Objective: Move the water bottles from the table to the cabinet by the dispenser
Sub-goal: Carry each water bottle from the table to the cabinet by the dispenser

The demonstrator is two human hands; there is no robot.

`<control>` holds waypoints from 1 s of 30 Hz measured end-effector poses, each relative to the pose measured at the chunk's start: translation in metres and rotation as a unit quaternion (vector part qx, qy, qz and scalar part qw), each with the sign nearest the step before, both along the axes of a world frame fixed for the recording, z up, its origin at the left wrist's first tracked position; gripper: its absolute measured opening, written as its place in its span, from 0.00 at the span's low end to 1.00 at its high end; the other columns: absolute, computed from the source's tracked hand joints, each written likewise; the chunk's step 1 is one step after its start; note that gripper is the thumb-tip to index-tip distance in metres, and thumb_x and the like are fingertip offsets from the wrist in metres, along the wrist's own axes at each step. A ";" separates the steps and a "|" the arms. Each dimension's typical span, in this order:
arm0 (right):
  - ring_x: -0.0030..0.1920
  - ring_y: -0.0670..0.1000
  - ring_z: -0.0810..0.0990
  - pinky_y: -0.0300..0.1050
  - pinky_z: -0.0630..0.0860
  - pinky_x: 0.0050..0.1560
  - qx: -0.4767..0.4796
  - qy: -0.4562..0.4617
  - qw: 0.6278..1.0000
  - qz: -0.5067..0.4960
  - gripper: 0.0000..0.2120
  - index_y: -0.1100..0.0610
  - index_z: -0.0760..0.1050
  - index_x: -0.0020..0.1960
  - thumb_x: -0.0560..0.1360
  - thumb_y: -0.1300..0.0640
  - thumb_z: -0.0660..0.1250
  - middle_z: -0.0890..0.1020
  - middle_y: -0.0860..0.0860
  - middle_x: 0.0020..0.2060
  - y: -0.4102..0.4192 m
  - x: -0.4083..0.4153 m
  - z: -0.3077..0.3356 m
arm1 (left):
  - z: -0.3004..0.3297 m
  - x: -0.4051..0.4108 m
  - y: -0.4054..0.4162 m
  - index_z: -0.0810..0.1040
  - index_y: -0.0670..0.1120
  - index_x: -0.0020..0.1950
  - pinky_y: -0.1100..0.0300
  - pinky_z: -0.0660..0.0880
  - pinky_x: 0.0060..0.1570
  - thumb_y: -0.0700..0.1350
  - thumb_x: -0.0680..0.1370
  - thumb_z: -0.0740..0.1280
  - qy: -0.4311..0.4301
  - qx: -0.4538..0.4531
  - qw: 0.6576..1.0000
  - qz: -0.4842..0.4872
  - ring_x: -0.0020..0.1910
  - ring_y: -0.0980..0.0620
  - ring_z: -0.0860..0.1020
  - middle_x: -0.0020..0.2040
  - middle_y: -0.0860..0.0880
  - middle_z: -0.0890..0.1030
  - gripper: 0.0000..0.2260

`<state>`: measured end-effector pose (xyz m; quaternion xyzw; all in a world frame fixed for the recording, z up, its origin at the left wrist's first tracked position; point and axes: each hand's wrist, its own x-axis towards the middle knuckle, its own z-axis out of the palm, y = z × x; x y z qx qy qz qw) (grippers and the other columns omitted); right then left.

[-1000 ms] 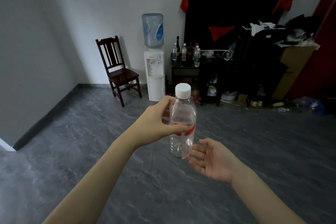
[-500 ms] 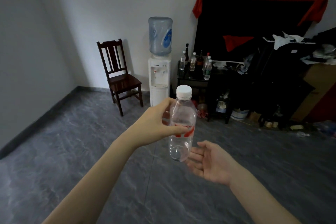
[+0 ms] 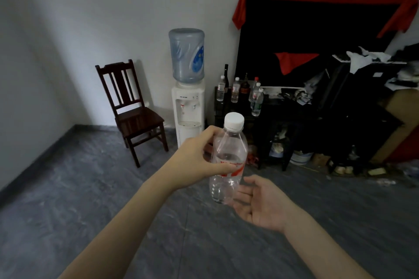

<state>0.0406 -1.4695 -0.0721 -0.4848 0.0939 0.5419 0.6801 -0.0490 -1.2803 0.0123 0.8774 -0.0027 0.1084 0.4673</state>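
A grey marbled tile floor (image 3: 90, 199) stretches to a white wall where a dark wooden slat-back chair (image 3: 131, 111) stands left of a white water dispenser (image 3: 187, 111) topped by a blue jug, with a low black cabinet (image 3: 240, 120) just to its right already carrying several clear bottles (image 3: 235, 89). In the foreground a person's left hand (image 3: 195, 161) grips a clear plastic water bottle with a white cap and red label (image 3: 227, 161) upright around its middle, held in the air well short of the cabinet. The right hand (image 3: 260, 204) waits palm-up with fingers spread loosely, empty, just beside the bottle's base.
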 end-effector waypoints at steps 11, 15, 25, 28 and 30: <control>0.40 0.57 0.80 0.40 0.69 0.32 0.002 0.023 0.999 -0.027 0.20 0.68 0.77 0.59 0.76 0.54 0.62 0.84 0.62 0.54 0.078 0.193 -0.021 | -0.014 0.193 0.076 0.74 0.57 0.65 0.58 0.81 0.55 0.50 0.70 0.80 0.014 -0.006 1.000 0.000 0.54 0.60 0.83 0.56 0.60 0.84 0.27; 0.42 0.57 0.81 0.41 0.68 0.40 0.009 0.032 0.999 -0.022 0.22 0.68 0.77 0.62 0.74 0.54 0.64 0.83 0.62 0.56 0.107 0.269 -0.024 | -0.015 0.267 0.104 0.75 0.57 0.66 0.58 0.82 0.53 0.50 0.70 0.80 0.020 -0.015 1.000 0.007 0.55 0.58 0.83 0.56 0.58 0.84 0.27; 0.45 0.58 0.79 0.42 0.70 0.43 -0.023 0.038 0.999 -0.001 0.20 0.68 0.78 0.61 0.77 0.54 0.62 0.84 0.62 0.56 0.194 0.400 -0.039 | -0.038 0.392 0.189 0.76 0.57 0.65 0.60 0.82 0.51 0.50 0.70 0.80 0.028 -0.026 0.999 0.037 0.53 0.57 0.84 0.54 0.57 0.85 0.26; 0.45 0.58 0.79 0.42 0.70 0.40 -0.035 0.047 0.998 0.003 0.19 0.67 0.78 0.59 0.77 0.54 0.62 0.84 0.62 0.56 0.228 0.433 -0.050 | -0.051 0.424 0.224 0.76 0.58 0.65 0.58 0.82 0.52 0.51 0.70 0.80 0.044 -0.036 0.997 0.043 0.54 0.56 0.84 0.55 0.57 0.85 0.26; 0.45 0.57 0.79 0.41 0.73 0.33 -0.040 0.052 0.998 0.007 0.19 0.67 0.78 0.59 0.78 0.54 0.61 0.84 0.61 0.54 0.254 0.455 -0.058 | -0.061 0.447 0.251 0.76 0.58 0.64 0.55 0.82 0.52 0.51 0.70 0.80 0.051 -0.038 0.997 0.042 0.54 0.56 0.83 0.55 0.57 0.85 0.25</control>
